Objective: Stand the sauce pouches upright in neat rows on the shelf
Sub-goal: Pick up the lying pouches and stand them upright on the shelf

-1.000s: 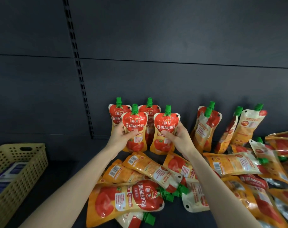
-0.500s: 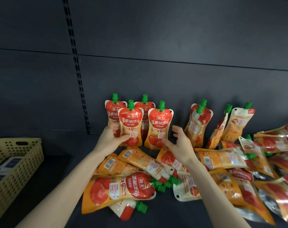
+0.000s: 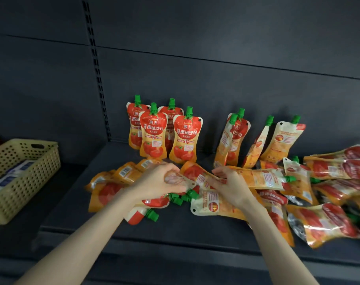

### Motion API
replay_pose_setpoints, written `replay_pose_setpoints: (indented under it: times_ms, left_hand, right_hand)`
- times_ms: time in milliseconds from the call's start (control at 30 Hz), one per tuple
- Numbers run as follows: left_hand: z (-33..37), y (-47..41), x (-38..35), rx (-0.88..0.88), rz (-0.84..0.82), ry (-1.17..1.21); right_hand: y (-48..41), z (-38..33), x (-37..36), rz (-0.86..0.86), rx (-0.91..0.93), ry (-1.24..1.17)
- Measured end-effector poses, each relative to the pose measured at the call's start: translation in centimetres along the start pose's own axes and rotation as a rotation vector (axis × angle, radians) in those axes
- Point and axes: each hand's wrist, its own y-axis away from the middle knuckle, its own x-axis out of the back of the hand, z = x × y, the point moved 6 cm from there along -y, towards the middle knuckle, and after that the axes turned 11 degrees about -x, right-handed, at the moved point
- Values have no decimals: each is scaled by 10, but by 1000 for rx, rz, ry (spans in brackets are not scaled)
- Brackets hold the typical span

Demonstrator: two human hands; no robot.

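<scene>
Several red-and-orange sauce pouches with green caps stand upright in two short rows [image 3: 185, 140] at the back of the dark shelf [image 3: 175, 233]. To their right, more pouches [image 3: 282, 138] lean against the back wall. Many pouches [image 3: 323, 223] lie flat in a heap across the middle and right. My left hand [image 3: 160, 182] grips a lying pouch [image 3: 142, 164] at the heap's left end, blurred by motion. My right hand [image 3: 228, 186] pinches the edge of another lying pouch [image 3: 193, 172] just in front of the standing rows.
A yellow perforated basket [image 3: 37, 159] with white and blue packs sits on the shelf at the far left. A slotted metal upright [image 3: 97, 68] runs down the back wall left of the standing pouches. The shelf's front lip runs below my forearms.
Both hands let go of the two front standing pouches and dropped toward me onto the lying heap, where each now holds a flat pouch. The camera view moved closer and tilted down.
</scene>
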Motion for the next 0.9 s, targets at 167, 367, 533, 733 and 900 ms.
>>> replay_pose_setpoints:
  times_ms: [167, 367, 533, 733, 900]
  left_hand:
    - [4, 6, -13, 44, 7, -102]
    - [5, 9, -15, 89, -27, -115]
    - [8, 14, -11, 7, 75, -56]
    - [9, 17, -5, -52, 155, 52]
    - [17, 20, 12, -144, 306, 141]
  right_hand:
    - [0, 11, -1, -74, -21, 128]
    - [-7, 20, -4, -49, -102, 334]
    - [-10, 15, -2, -5, -96, 350]
    - [-14, 6, 6, 31, -10, 212]
    - [-12, -6, 11, 21, 136, 218]
